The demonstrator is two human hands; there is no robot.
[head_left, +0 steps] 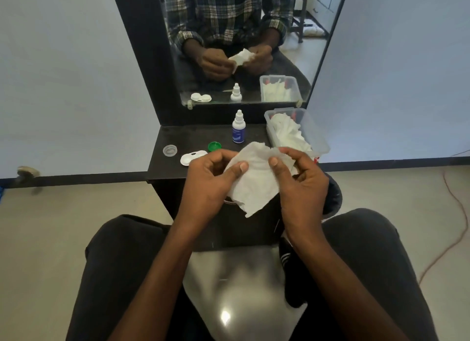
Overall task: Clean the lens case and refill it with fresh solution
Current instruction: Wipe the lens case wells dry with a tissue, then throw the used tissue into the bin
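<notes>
You are pinching a tissue (pixel 250 180) between both hands, left hand (pixel 211 185) and right hand (pixel 300 183), above the lens case (pixel 193 157).

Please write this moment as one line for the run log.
both hands hold tissue: left hand, right hand, tissue | lens case open on shelf | bottle capped
</notes>
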